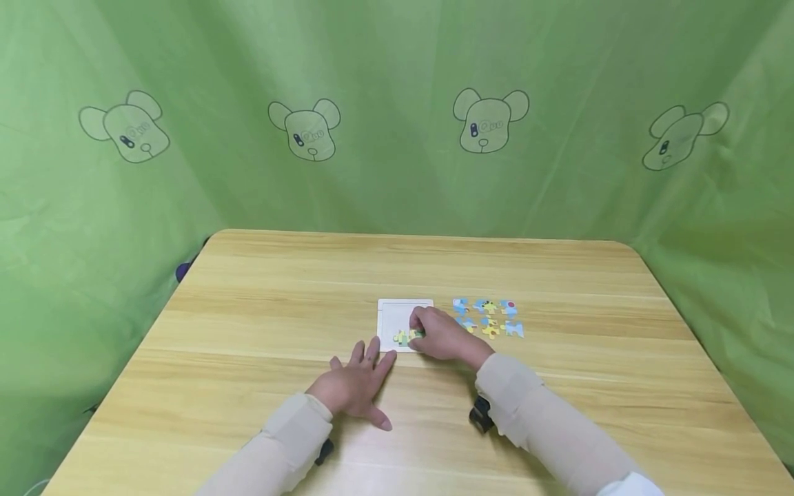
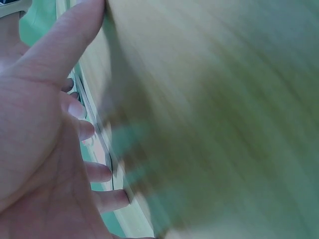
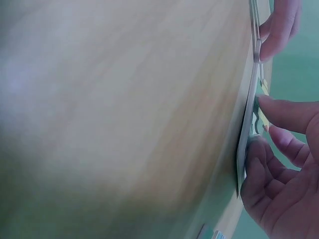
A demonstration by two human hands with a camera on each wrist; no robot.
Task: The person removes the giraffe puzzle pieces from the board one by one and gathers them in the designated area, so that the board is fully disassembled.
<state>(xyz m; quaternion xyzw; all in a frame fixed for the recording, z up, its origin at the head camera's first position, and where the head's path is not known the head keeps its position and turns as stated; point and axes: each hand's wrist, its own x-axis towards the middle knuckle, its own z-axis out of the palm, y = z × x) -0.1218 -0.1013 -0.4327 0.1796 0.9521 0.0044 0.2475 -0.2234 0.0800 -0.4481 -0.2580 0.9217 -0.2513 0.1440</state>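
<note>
A white puzzle tray (image 1: 397,313) lies flat on the table. One green and yellow jigsaw piece (image 1: 400,337) sits along its near edge. My right hand (image 1: 439,334) is over the tray's right part, pinching another green and yellow puzzle piece (image 3: 264,108) between thumb and fingers, low against the tray. Its fit with the neighbouring piece cannot be made out. My left hand (image 1: 356,386) is spread with straight fingers, its fingertips at the tray's near left corner. In the left wrist view the left palm (image 2: 35,134) fills the left side.
Several loose puzzle pieces (image 1: 490,327), blue, yellow and white, lie in two rows right of the tray. The wooden table (image 1: 279,296) extends around them. A green curtain with bear-face drawings (image 1: 397,172) hangs behind and at both sides.
</note>
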